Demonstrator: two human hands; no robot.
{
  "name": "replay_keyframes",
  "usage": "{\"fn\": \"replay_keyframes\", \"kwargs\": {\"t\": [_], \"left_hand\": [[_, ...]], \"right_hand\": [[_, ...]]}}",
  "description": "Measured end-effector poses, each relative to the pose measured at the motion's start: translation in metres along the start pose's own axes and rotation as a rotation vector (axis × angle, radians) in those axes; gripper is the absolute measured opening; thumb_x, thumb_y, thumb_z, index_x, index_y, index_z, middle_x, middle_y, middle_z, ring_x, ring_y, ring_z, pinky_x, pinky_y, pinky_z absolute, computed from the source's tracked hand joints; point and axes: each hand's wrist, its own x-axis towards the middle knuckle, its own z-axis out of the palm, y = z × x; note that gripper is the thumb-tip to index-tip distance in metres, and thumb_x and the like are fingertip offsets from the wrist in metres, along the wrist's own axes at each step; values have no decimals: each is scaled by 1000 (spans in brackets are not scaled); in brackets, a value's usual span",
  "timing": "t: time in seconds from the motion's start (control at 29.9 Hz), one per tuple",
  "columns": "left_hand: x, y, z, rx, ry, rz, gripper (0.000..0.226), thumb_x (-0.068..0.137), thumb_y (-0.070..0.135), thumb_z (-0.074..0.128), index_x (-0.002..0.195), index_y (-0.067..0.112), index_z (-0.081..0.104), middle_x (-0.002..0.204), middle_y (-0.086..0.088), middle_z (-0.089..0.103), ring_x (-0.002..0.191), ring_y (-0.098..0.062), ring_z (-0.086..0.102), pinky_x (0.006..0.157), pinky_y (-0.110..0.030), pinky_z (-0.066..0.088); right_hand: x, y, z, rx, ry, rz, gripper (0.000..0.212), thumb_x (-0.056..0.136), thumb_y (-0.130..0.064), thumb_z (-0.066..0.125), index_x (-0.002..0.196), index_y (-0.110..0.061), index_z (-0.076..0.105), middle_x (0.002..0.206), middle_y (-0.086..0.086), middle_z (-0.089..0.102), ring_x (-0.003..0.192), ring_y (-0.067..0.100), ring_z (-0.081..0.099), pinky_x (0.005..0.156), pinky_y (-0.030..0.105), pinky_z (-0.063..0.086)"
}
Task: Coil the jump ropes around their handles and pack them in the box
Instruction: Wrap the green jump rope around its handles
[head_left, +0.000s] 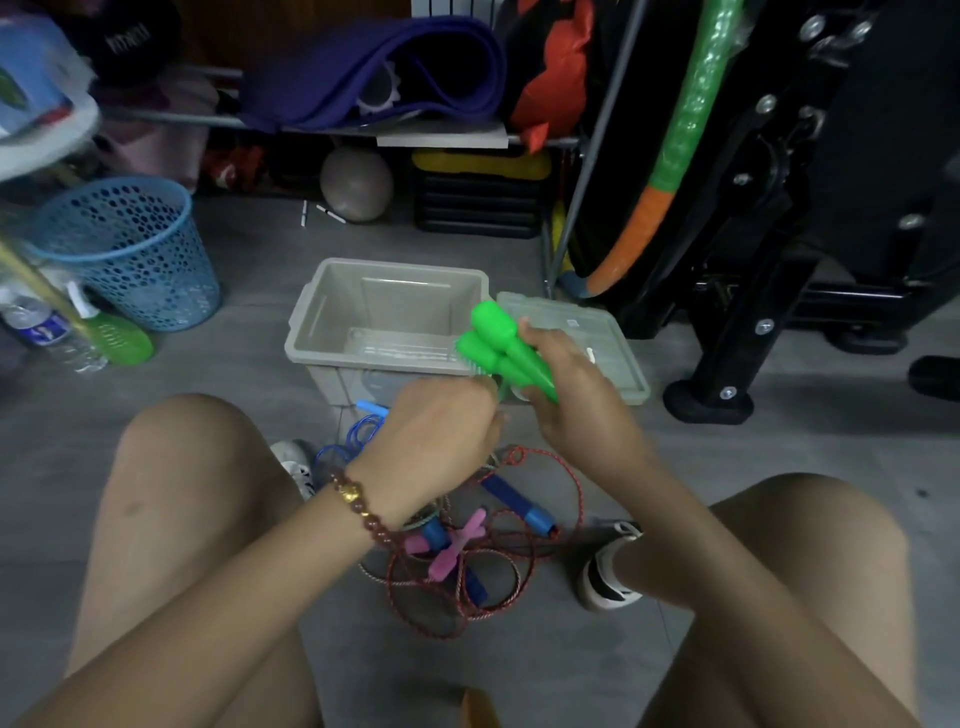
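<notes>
Handles of the green jump rope (501, 345), two of them side by side, sit in the right hand (566, 384), whose fingers curl round their narrow ends while the fat ends poke out above the thumb. Just beyond the left hand's knuckles, what look like turns of green cord show against the handles. The left hand (441, 421) is closed up at the handles' lower end with its back to the camera; whether its fingers pinch the cord cannot be told. Past both sets of fingertips stands the open box (311, 312), with its lid (613, 338) behind the right hand. Below the wrists lie a red rope (566, 483) with blue handles (514, 499), a pink pair (457, 545) and a blue rope (358, 436), all overlapping. The likely trouble is slack: if the left fingers ease off, the turns may spring loose, or the handles may splay apart in the right grip. A trailing green end could also snag the tangle underneath and drag it along toward the box.
</notes>
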Motion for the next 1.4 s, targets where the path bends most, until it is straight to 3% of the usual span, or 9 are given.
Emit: {"fn": "replay_keyframes", "kwargs": {"t": [0.2,0.37,0.53,0.63,0.83,0.97,1.14,1.27,1.4], "left_hand": [[2,-25,-11,-250,67,-102,42,93,54,38,84,17,56,71,-1,57,79,-25,57,60,-31,32],[21,-58,7,-882,89,-207,36,99,22,42,133,10,49,132,-5,54,119,-10,49,99,-15,35],[27,-34,6,-1384,303,-87,31,101,7,32,128,15,45,126,-11,56,116,-11,52,104,-20,38],[27,-28,7,-1587,357,-166,31,102,17,30,121,16,54,106,-11,63,103,-22,58,96,-34,46],[33,-19,10,-1975,207,-368,26,100,21,35,97,8,58,70,-2,56,56,-7,42,54,-18,36],[24,3,15,-1582,5,-399,24,98,7,37,85,5,57,64,-8,57,56,-15,52,49,-19,39],[9,6,8,-301,-24,-67,24,96,20,38,113,10,50,105,-15,64,97,-35,59,68,-34,37],[8,-5,-8,-12,-36,58,25,95,30,43,109,11,52,104,-13,64,97,-33,60,65,-32,31],[3,-8,-16,161,50,115,29,96,40,40,105,19,56,104,-4,65,97,-28,61,65,-30,33]], "right_hand": [[6,4,-21,482,54,170,48,81,-2,62,126,-10,49,109,-2,57,87,15,58,65,27,49],[1,-4,-34,1202,-233,387,38,78,-5,59,115,-10,56,86,5,58,62,15,54,40,19,35],[0,-19,-25,1722,-534,451,44,65,-9,82,105,0,67,91,11,65,60,13,56,38,16,39],[1,-23,-22,1998,-706,480,46,85,-3,64,127,8,50,109,18,61,67,16,58,46,19,46],[6,-26,-17,2205,-663,467,46,88,0,58,131,5,40,110,20,55,68,20,59,47,23,49],[10,-37,-14,1758,-227,479,28,86,-4,54,112,2,48,87,14,50,56,11,53,38,16,37],[14,-22,-9,683,33,363,28,91,-1,53,110,-20,58,83,9,56,60,19,54,42,19,38],[13,-9,3,301,35,159,58,84,-9,62,139,-7,44,105,8,44,90,16,49,83,21,40],[6,-6,0,88,-56,-3,61,85,1,62,141,-7,40,108,7,44,99,20,52,90,14,38]]}}
